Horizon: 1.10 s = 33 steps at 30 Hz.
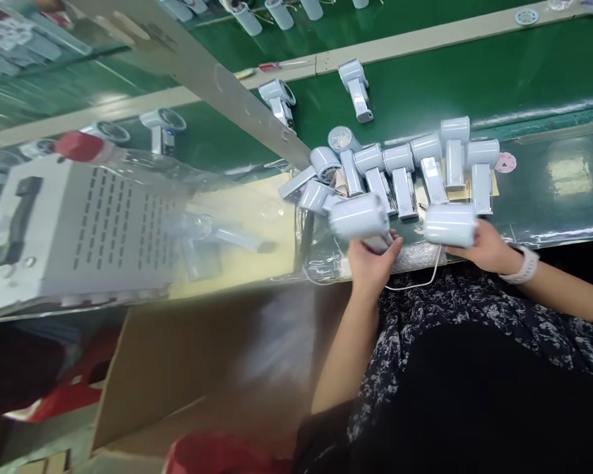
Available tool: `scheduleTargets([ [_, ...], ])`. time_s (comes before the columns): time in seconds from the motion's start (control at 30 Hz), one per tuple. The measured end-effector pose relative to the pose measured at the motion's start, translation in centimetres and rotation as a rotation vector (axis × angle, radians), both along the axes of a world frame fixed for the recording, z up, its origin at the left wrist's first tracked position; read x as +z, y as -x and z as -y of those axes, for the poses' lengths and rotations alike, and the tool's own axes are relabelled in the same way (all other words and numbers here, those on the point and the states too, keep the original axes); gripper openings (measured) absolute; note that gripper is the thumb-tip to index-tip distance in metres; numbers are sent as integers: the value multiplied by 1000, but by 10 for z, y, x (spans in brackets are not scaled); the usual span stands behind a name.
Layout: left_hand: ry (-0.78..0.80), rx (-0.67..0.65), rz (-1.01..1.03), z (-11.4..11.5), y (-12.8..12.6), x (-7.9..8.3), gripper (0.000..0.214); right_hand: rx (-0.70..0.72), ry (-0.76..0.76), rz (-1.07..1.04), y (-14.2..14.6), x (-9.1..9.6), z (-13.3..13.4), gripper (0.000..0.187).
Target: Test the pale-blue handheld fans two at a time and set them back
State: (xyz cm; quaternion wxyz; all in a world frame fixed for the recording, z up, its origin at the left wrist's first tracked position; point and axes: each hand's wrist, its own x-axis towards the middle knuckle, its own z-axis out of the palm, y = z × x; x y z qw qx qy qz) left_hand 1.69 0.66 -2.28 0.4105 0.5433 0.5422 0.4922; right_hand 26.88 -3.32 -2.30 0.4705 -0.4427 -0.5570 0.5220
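Note:
My left hand (371,262) is closed round the handle of a pale blue hair dryer (358,217), held just above the near edge of the green bench. My right hand (479,245) grips a second pale blue hair dryer (451,224) by its handle, to the right of the first. A white watch sits on that wrist. Just beyond both hands lies a cluster of several more hair dryers (400,168) on the bench. A thin white cord (415,284) loops under my hands at the bench edge.
Two more dryers (356,89) lie further back on the green belt (474,79). A grey perforated metal box (79,230) stands at left, with a red-capped clear bottle (86,146) behind it. A brown cardboard box (188,368) is below the bench. A diagonal metal bar (217,79) crosses overhead.

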Motion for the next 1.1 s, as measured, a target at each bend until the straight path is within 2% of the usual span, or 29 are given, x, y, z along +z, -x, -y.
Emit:
scheduleTargets([
  [0.07, 69, 66, 20, -4, -5, -9, 48, -82, 21, 14, 3, -1, -3, 50],
  [0.13, 76, 64, 70, -1, -10, -7, 56, -125, 53, -44, 3, 6, -5, 46],
  [0.3, 238, -346, 380, 22, -19, 34, 48, 42, 232, -429, 9, 37, -7, 58],
  [0.4, 300, -442, 517, 30, -21, 52, 44, 94, 328, -529, 17, 44, -7, 53],
  [0.47, 300, -459, 560, 32, -21, 58, 42, 96, 343, -563, 22, 45, -6, 49],
  [0.6, 315, -481, 626, 35, -17, 65, 49, 105, 378, -643, 26, 47, -3, 54],
  [0.73, 325, -431, 644, 37, -11, 70, 43, 41, 401, -602, 24, 45, -3, 51],
  [0.83, 320, -397, 632, 34, -7, 70, 47, 42, 411, -588, 22, 44, -4, 47],
  [1.0, 365, -453, 657, 27, -7, 64, 60, 47, 437, -677, 26, 49, -7, 31],
  [1.1, 372, -428, 705, 23, -9, 62, 57, 21, 495, -726, 32, 55, -10, 25],
])
